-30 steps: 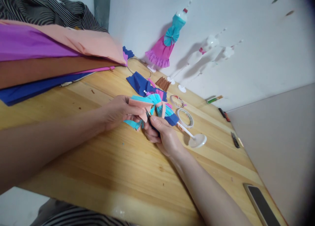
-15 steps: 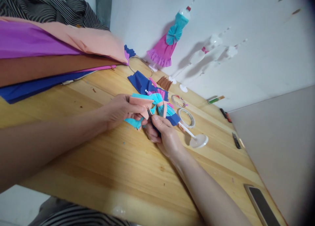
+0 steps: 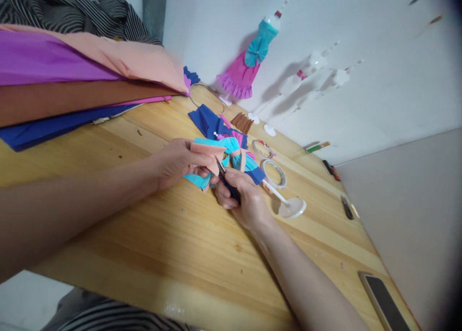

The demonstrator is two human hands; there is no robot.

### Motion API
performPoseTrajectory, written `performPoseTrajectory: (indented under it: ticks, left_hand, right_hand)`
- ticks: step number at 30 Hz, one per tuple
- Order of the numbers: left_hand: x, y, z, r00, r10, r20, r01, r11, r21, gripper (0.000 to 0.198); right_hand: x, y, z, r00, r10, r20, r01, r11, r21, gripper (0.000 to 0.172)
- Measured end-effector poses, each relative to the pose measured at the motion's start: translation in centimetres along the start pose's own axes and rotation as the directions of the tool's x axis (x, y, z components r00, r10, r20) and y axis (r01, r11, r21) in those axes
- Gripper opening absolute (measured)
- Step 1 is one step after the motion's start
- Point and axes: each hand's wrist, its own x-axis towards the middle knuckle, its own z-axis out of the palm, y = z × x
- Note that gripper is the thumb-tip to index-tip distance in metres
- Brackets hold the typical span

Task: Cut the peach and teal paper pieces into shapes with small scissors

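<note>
My left hand (image 3: 176,161) is closed on a bundle of pleated paper in teal, peach and blue (image 3: 216,159), pinching a peach strip (image 3: 207,153) at its near edge. My right hand (image 3: 242,198) grips small dark-handled scissors (image 3: 224,177), their blades at the peach strip. The bundle sits on a thin white stand (image 3: 290,206) lying on the wooden table (image 3: 144,235).
Stacked sheets of purple, peach, brown and blue paper (image 3: 72,81) lie at the left. A doll form in a teal and pink paper dress (image 3: 249,61) stands by the wall, with bare white forms (image 3: 306,76) beside it. Tape rolls (image 3: 273,172), pens (image 3: 315,146) and a phone (image 3: 382,299) are at the right.
My right hand has shifted slightly and the scissor blades now point up at the peach strip. The left hand keeps its hold on the bundle.
</note>
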Motion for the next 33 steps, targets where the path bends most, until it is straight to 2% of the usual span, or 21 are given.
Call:
performPoseTrajectory:
  ticks: [5, 20, 25, 33]
  left_hand:
    - [0.11, -0.51, -0.19, 0.999, 0.049, -0.015, -0.048, 0.999, 0.008, 0.011]
    - [0.18, -0.39, -0.15, 0.998, 0.028, -0.062, -0.029, 0.999, -0.019, 0.006]
    - [0.2, -0.47, -0.21, 0.998, 0.041, -0.044, -0.04, 0.999, 0.027, 0.009]
    - [0.33, -0.57, -0.23, 0.998, 0.027, -0.061, -0.028, 1.0, -0.008, 0.006]
  right_hand:
    - [-0.1, 0.07, 0.37, 0.999, -0.036, -0.004, 0.036, 0.999, -0.004, 0.028]
    - [0.03, 0.29, 0.36, 0.999, -0.03, -0.017, 0.03, 0.999, -0.015, 0.041]
    - [0.15, 0.57, 0.21, 0.999, -0.024, -0.039, 0.022, 0.999, -0.043, 0.041]
    - [-0.04, 0.59, 0.45, 0.998, -0.03, -0.054, 0.025, 0.996, -0.08, 0.04]
